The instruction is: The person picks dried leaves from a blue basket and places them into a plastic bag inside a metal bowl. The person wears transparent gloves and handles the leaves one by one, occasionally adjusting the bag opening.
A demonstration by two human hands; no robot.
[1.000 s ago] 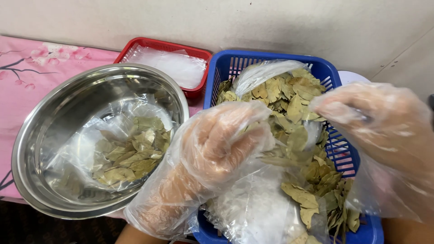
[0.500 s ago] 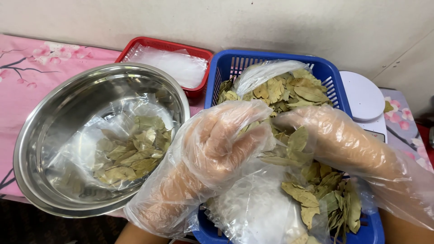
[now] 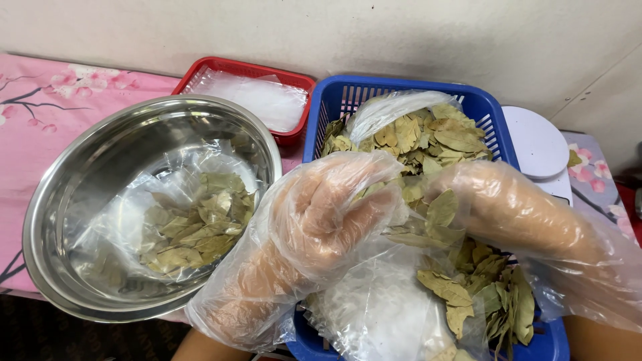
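My left hand (image 3: 321, 214), gloved in loose plastic, was curled shut over the blue basket (image 3: 321, 113). My right hand (image 3: 508, 207) pinched dried leaves (image 3: 438, 214) from its heap, close beside the steel bowl (image 3: 80, 180) whose bag (image 3: 127, 220) held more.

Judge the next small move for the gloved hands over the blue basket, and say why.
Probably carry the pinched leaves across to the open bag in the steel bowl: the left hand and right hand grip leaves above the blue basket, and that bag is partly filled.
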